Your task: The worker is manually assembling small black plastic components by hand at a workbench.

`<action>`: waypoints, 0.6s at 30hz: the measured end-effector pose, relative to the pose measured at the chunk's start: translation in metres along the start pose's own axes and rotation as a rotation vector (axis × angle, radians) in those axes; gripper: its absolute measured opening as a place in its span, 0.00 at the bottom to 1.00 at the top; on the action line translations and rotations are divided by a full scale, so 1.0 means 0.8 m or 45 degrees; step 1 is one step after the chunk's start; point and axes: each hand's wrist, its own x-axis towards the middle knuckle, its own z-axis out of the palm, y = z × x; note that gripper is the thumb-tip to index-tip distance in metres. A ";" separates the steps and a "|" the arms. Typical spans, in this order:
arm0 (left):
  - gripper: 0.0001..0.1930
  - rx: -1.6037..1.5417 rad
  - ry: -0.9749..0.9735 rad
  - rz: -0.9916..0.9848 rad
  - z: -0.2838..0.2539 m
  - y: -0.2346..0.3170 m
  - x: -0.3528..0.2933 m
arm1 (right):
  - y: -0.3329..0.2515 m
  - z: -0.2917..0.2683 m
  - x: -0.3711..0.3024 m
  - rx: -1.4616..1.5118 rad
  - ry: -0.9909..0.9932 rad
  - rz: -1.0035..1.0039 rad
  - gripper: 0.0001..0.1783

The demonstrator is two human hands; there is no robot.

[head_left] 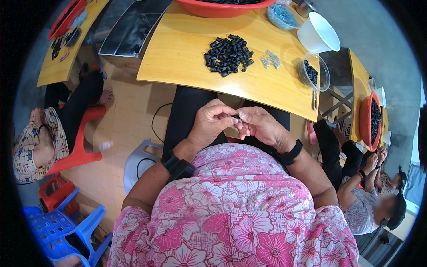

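My left hand (212, 121) and my right hand (263, 126) meet over my lap, just in front of the table's near edge. Fingertips of both are closed on a small black piece (236, 117), mostly covered by the thumbs and fingers. Beyond them, on the yellow wooden table (178, 58), lies a heap of small black tube-like pieces (228, 55). To its right sits a little group of clear pieces (270, 59). A clear round tub (326, 71) at the right edge holds more small black parts.
A red basin (222, 10) of black pieces, a clear bowl (282, 18) of clear parts and a white bucket (318, 33) stand on the table's far side. A slim tool (315, 100) lies at the right edge. Other people sit at tables left and right; a blue chair (62, 231) is lower left.
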 end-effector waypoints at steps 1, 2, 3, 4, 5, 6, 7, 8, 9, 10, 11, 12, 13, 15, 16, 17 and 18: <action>0.05 0.025 -0.015 0.025 -0.001 0.002 0.000 | -0.001 0.002 0.000 0.019 0.016 0.034 0.16; 0.03 0.049 -0.030 0.050 -0.002 0.002 -0.001 | -0.001 0.002 0.000 0.039 0.031 0.069 0.16; 0.03 0.049 -0.031 0.051 -0.001 0.002 -0.001 | -0.001 0.000 0.000 0.038 0.033 0.068 0.16; 0.03 0.037 -0.030 0.050 -0.001 0.002 -0.001 | 0.001 -0.003 0.001 0.021 0.007 0.068 0.16; 0.03 0.024 -0.029 0.050 -0.001 0.002 -0.001 | 0.003 -0.006 0.002 0.004 -0.019 0.069 0.16; 0.03 0.023 -0.030 0.050 -0.001 0.003 -0.001 | 0.005 -0.007 0.002 0.004 -0.017 0.069 0.16; 0.02 0.054 -0.035 0.058 -0.001 0.005 0.000 | 0.006 -0.008 0.003 0.002 -0.003 0.049 0.16; 0.02 0.084 -0.041 0.066 -0.001 0.006 0.000 | 0.008 -0.008 0.003 -0.001 0.011 0.030 0.16; 0.02 0.085 -0.040 0.066 0.000 0.005 0.000 | 0.009 -0.009 0.004 -0.001 0.010 0.030 0.16; 0.03 0.042 -0.019 0.040 0.001 0.004 0.000 | 0.010 -0.010 0.005 0.054 0.015 0.049 0.16; 0.04 -0.001 0.002 0.015 0.002 0.004 -0.001 | 0.012 -0.011 0.006 0.108 0.019 0.068 0.16; 0.04 0.000 0.002 0.015 0.002 0.004 0.000 | 0.013 -0.013 0.006 0.109 0.019 0.068 0.16; 0.04 0.026 0.000 0.022 0.002 0.005 0.000 | 0.015 -0.018 0.005 0.187 -0.031 0.075 0.15; 0.04 0.050 -0.001 0.028 0.002 0.006 0.000 | 0.017 -0.020 0.006 0.264 -0.080 0.081 0.16; 0.05 0.058 0.002 0.017 0.001 0.005 0.000 | 0.018 -0.019 0.007 0.310 -0.098 0.068 0.16; 0.05 0.066 0.005 0.006 0.001 0.004 0.000 | 0.019 -0.018 0.007 0.355 -0.116 0.055 0.16; 0.05 0.066 0.005 0.006 0.001 0.003 0.000 | 0.019 -0.019 0.007 0.355 -0.116 0.056 0.16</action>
